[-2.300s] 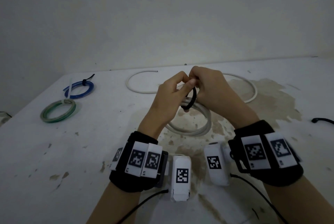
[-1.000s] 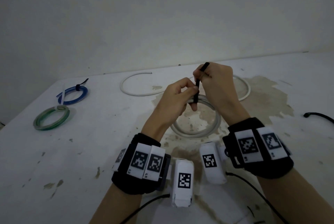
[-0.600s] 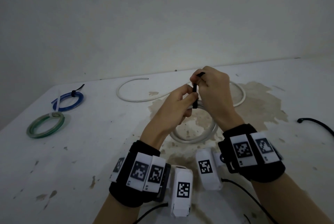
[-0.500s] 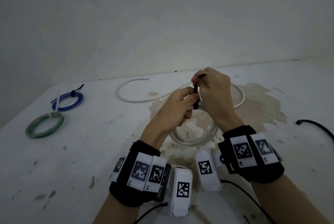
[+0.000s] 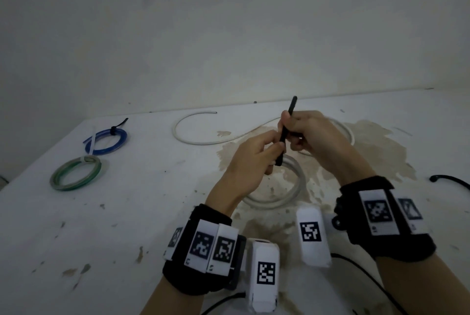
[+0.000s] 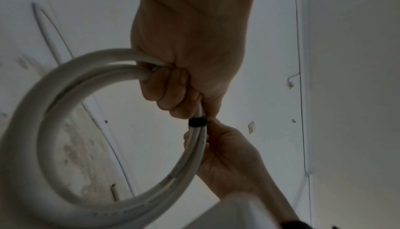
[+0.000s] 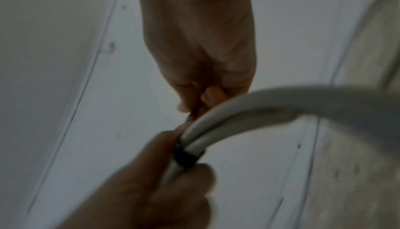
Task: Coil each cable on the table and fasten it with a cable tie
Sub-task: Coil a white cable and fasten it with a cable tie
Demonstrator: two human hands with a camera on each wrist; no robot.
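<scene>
A white cable coil (image 5: 287, 197) hangs over the table between my hands, with its loose end (image 5: 193, 139) trailing across the table behind. My left hand (image 5: 273, 148) grips the coil's strands together at the top. A black cable tie (image 5: 286, 131) is wrapped around those strands, and its band (image 6: 197, 122) sits snug just below my left fingers. My right hand (image 5: 290, 126) pinches the tie's tail, which sticks up above the fist. In the right wrist view the band (image 7: 186, 157) circles the strands (image 7: 259, 106) next to the left hand (image 7: 151, 181).
A blue coil (image 5: 106, 139) with a black tie and a green coil (image 5: 75, 172) lie at the table's far left. A black cable (image 5: 450, 180) lies at the right edge. A brown stain (image 5: 376, 152) spreads under the hands. The wall stands close behind.
The tie was an open loop around the strands. My right hand has pulled its tail up, the band has closed tight, and more tail now shows above the fist.
</scene>
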